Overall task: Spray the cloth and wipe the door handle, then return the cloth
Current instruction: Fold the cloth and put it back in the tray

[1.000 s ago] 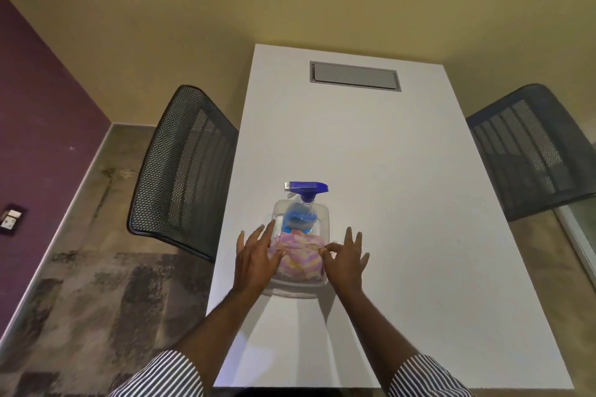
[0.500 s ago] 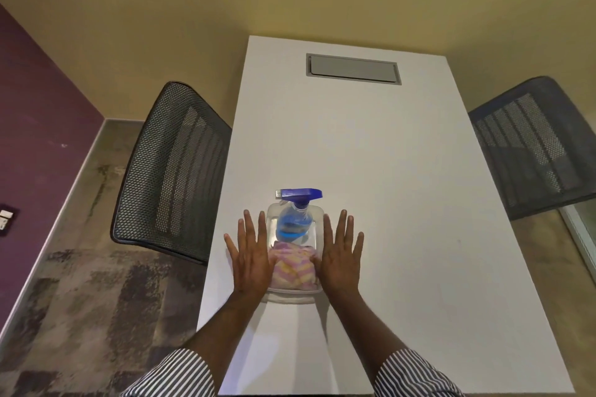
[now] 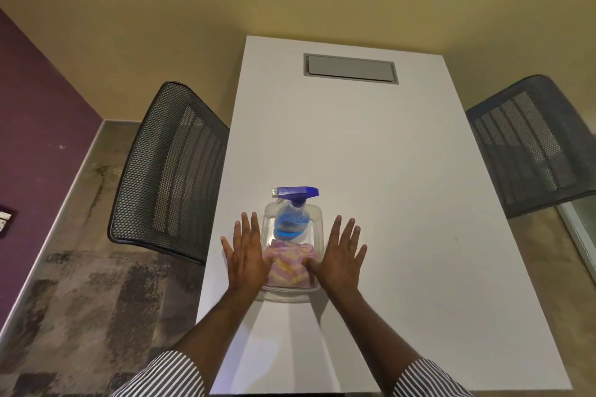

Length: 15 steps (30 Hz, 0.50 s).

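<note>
A clear plastic container (image 3: 317,219) stands on the white table (image 3: 371,145) near its front left. Inside it a spray bottle (image 3: 292,222) with blue liquid and a blue trigger head stands at the far end. A folded pink and yellow cloth (image 3: 288,264) lies at the near end. My left hand (image 3: 246,255) lies flat with straight fingers along the container's left side. My right hand (image 3: 342,255) lies flat along its right side, thumb near the cloth. Neither hand holds anything. No door handle is in view.
A black mesh chair (image 3: 171,171) stands at the table's left side and another mesh chair (image 3: 532,145) at its right. A grey cable hatch (image 3: 350,69) is set into the far end of the table. A purple wall runs along the left.
My hands, whose fingers were at the cloth and container a second ago, have spread flat with straight fingers on either side of the container. The view has shifted slightly.
</note>
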Available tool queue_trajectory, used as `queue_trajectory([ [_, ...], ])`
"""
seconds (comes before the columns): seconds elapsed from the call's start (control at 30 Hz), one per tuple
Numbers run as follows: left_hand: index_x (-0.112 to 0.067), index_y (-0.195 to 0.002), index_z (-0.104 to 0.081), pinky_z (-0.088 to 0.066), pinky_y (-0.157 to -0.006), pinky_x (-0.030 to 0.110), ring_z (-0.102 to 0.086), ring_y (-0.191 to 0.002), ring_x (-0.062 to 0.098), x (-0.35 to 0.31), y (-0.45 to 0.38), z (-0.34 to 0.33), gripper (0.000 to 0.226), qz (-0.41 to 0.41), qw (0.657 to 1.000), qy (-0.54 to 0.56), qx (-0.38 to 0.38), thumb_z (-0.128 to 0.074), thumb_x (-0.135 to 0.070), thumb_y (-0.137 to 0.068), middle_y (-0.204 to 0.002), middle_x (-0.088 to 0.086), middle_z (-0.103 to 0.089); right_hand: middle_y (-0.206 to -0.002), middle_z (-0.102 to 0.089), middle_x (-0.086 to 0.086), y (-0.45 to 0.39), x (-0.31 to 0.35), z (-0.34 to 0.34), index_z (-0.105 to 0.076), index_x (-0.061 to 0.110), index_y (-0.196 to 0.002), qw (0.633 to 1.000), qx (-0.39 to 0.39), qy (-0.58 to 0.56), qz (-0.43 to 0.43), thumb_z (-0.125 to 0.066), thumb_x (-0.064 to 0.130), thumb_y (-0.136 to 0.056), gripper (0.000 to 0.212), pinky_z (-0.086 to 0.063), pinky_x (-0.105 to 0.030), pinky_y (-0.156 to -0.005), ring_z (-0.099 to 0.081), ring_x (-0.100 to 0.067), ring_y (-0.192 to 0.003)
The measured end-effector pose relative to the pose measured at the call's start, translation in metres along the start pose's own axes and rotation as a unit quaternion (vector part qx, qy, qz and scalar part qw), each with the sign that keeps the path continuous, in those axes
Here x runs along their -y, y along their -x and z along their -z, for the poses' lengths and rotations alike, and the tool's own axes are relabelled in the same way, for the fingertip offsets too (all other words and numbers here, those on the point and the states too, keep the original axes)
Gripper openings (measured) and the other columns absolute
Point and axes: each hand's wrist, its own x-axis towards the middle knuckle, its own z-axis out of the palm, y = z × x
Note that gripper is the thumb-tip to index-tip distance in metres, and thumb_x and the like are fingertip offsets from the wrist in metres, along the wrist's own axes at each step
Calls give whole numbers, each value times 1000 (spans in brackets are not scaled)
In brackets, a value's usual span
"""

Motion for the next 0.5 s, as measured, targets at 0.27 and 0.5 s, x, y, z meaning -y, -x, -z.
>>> queue_trajectory([
  [0.27,-22,-162,23,3,-125,64,14,-161,34,-8,-1,3,135,40,998,-14,45,-74,-68,-81,-173,11,21,-169,23,-18,10,13,0,26,20,-158,998,43,32,-29,-72,74,-75,139,-8,-67,-124,15,-41,-157],
  [0.5,-16,-163,22,-3,-126,67,9,-161,39,-25,5,-3,123,53,993,-92,50,-54,-78,-89,-172,18,20,-170,20,-18,6,15,-23,23,21,-159,997,25,59,-37,-50,82,-85,121,-4,-63,-124,12,-40,-158],
])
